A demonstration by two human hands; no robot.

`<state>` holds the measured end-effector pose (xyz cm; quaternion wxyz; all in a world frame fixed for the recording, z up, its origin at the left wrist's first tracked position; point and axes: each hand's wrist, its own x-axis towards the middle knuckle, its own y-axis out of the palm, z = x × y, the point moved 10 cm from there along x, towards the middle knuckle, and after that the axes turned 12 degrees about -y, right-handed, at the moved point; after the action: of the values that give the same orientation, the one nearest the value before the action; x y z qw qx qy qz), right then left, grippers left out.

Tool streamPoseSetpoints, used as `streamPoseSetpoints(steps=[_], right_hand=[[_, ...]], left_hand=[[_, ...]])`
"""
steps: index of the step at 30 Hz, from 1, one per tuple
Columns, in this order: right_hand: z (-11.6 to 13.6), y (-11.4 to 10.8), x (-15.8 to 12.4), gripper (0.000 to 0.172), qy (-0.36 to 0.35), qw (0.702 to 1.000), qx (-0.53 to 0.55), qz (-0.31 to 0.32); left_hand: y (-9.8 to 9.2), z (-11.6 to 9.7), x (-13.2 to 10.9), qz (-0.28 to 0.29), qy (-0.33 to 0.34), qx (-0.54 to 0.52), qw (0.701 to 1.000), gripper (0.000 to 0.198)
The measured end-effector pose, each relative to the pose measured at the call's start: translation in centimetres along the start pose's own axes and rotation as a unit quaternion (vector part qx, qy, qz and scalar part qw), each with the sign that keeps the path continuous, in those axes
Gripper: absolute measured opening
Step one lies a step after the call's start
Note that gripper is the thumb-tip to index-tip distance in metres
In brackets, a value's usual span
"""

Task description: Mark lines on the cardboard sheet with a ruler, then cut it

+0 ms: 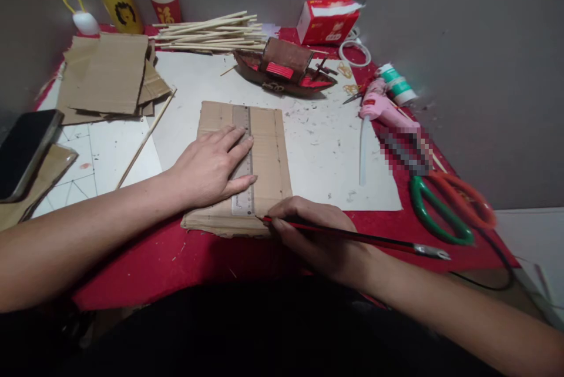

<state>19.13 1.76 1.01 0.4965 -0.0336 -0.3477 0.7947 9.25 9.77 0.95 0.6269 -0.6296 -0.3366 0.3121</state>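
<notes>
A piece of brown cardboard (268,154) lies on white paper in front of me, its near edge over the red tabletop. Along it runs a clear ruler (242,204), partly covered by my left hand (215,162). That hand rests flat with fingers spread, its fingertips pressing the ruler down. My right hand (312,224) pinches a red and black pencil (352,235) close to its point. The pencil tip is at the cardboard, just right of the ruler's near end. A faint line and small marks show along the cardboard's right side.
Beyond the cardboard stands a model boat (286,68), with a pile of wooden sticks (211,33) behind it. Stacked cardboard pieces (106,74) and a phone (29,154) are at left. At right lie a pink glue gun (383,107) and scissors (440,212).
</notes>
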Motion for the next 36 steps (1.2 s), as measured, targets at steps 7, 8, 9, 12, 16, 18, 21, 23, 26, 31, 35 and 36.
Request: streamPoseSetpoints(steps=[7,8,9,12,16,18,21,23,26,31,35,36], right_hand=[[0.1,0.2,-0.3,0.011,-0.012,1.0,-0.01,-0.01],[0.1,0.2,-0.3,0.011,-0.015,1.0,-0.013,-0.011],[0.2,0.2,-0.3,0.011,-0.017,1.0,-0.017,-0.013],[0.3,0.1,-0.2,0.011,-0.022,0.999,-0.025,-0.012],[0.5,-0.1,0.0,0.012,-0.032,0.999,-0.027,-0.011],[0.5,-0.4,0.0,0.012,-0.026,0.999,-0.02,-0.016],[0.5,-0.7,-0.1,0.012,-0.013,1.0,-0.006,-0.027],[0.6,-0.6,0.0,0.011,-0.014,1.0,-0.002,-0.024],[0.8,-0.4,0.2,0.011,-0.026,0.999,-0.009,-0.021],[0.4,-0.6,0.1,0.012,-0.01,1.0,-0.021,-0.016],[0.0,-1.1,-0.3,0.014,0.006,0.999,-0.009,-0.034],[-0.1,-1.1,-0.3,0.014,0.009,0.999,-0.005,-0.035]], left_hand=[[0.0,0.0,0.0,-0.005,0.001,0.005,1.0,0.068],[0.0,0.0,0.0,-0.006,0.001,0.004,1.0,0.068],[0.0,0.0,0.1,-0.006,0.0,0.004,1.0,0.068],[0.0,0.0,0.1,-0.004,-0.001,0.003,1.0,0.068],[0.1,0.0,0.0,-0.004,0.0,0.002,1.0,0.069],[0.0,0.1,0.0,-0.005,0.0,0.001,1.0,0.069],[0.0,0.1,0.0,-0.006,0.001,-0.001,1.0,0.069],[-0.1,0.1,0.0,-0.006,0.002,-0.001,1.0,0.069],[-0.1,0.1,0.0,-0.007,0.001,0.0,1.0,0.069],[-0.1,0.0,0.0,-0.009,0.004,0.001,1.0,0.068],[0.1,0.0,0.0,-0.005,0.003,0.005,1.0,0.069],[0.1,0.0,0.0,-0.004,0.003,0.006,1.0,0.069]])
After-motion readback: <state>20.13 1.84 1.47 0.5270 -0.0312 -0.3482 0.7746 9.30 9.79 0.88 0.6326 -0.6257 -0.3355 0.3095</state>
